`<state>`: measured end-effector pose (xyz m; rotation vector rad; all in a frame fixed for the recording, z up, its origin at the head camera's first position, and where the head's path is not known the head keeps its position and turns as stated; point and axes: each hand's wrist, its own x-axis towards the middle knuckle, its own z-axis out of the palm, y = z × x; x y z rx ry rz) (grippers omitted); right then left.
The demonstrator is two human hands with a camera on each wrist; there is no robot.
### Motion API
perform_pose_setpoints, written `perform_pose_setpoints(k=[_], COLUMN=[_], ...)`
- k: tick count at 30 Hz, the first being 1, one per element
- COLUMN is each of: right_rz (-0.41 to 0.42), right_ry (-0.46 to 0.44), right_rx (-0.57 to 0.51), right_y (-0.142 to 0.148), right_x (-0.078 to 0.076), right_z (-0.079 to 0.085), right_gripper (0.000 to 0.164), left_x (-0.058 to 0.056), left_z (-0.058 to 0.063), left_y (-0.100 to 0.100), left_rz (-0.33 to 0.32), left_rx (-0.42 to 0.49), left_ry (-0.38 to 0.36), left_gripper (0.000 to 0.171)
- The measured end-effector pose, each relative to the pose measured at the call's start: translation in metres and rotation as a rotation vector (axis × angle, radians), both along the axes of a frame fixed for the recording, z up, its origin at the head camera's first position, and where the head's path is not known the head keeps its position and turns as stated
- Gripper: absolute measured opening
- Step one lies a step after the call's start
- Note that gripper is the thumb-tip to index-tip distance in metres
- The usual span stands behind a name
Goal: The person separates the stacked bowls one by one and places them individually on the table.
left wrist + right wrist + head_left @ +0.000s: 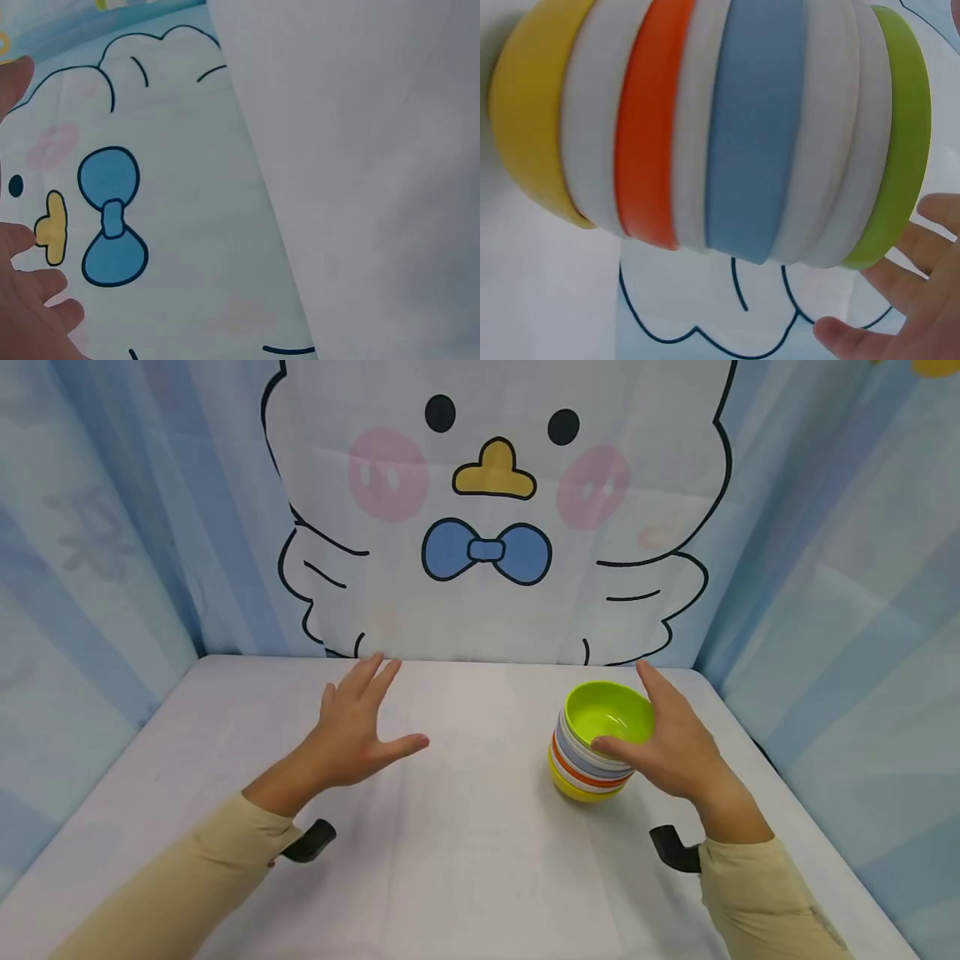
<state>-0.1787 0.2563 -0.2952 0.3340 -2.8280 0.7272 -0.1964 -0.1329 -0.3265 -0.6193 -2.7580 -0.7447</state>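
Note:
A stack of nested bowls (588, 768) stands on the table to the right, with a lime-green bowl (606, 706) on top and a yellow bowl (536, 112) at the bottom. Between them show white, blue and orange (651, 127) bands. My right hand (681, 747) is spread beside the green bowl, its thumb overlapping the bowl's near side in the head view and its fingers by the far right rim. My left hand (348, 737) hovers over the table's left half, fingers spread, holding nothing.
The white table (465, 860) reaches back to a curtain with a cartoon face and a blue bow tie (487, 550). Blue striped curtains (82, 568) hang along both sides. A dark strap end (309, 841) juts from the left sleeve, another (675, 849) from the right.

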Motion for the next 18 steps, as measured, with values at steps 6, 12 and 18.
perform_pose_setpoints(k=[6,12,18], right_rz=[-0.045,-0.061,-0.047], right_ry=[-0.017,-0.022,-0.013], right_rx=[-0.077,-0.157,-0.246], right_y=[0.009,0.014,0.014], right_x=[0.004,0.005,0.003], right_z=[-0.014,-0.028,-0.039], right_gripper=[0.113,0.117,0.119], left_x=[-0.002,-0.003,-0.006], left_z=[-0.006,-0.014,-0.018], left_y=[0.005,0.018,0.037], left_rz=[-0.086,-0.125,-0.150], left_rx=[0.105,0.204,0.301], left_ry=[-0.012,0.035,-0.082], left_gripper=[0.104,0.102,0.107])
